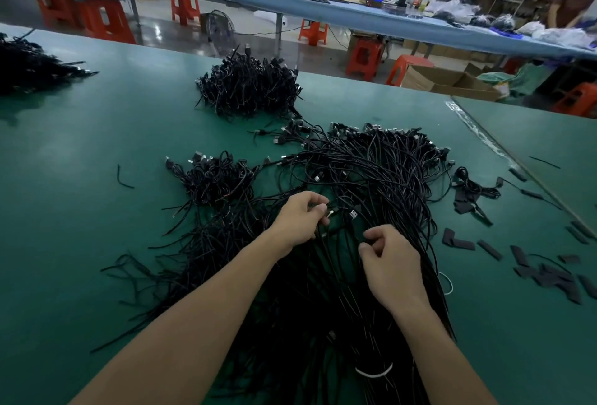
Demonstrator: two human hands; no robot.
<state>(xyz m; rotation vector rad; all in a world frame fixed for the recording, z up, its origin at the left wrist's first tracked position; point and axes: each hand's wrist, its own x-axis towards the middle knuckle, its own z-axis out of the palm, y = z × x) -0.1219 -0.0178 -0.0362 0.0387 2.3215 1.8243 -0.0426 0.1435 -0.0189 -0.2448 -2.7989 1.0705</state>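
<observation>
The left hand [298,220] and right hand [389,260] are each pinching strands in the cable bundle [371,178] sprawling across centre frame. Tugging now is risking snagged neighbours dragging along and knotting tighter.

both hands [342,236] on cable bundle [371,185] — coiled pile [248,84] behind.

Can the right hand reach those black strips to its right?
Probably yes: the black strips lie loose on the green table, nothing between them and the right hand, though its fingers pinch cables.
</observation>
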